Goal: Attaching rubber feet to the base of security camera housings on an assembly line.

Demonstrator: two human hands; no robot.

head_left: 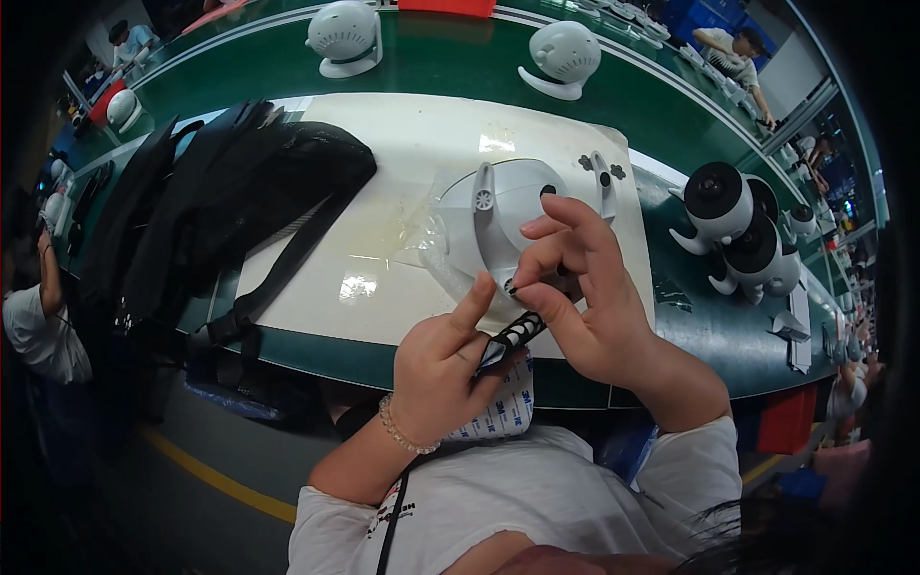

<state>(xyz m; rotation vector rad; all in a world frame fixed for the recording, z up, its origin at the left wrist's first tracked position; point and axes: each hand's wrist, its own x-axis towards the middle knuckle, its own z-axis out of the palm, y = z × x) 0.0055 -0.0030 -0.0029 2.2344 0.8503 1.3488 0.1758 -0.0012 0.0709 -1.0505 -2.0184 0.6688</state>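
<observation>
By the white base (pixel 517 196), the right hand (pixel 602 321) had fingertips drawn close, contents unclear, apparently mid-sticking; the left hand (pixel 431 364) gripped a black strip (pixel 522 329). Careful alignment seemed needed.

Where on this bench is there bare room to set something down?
The cream board looks bare between the black fabric heap and the clear plastic. Beyond, the green surface is open between two white rounded units. It's crowded around the left hand, right hand and white shell, and at right where black-topped units cluster.
</observation>
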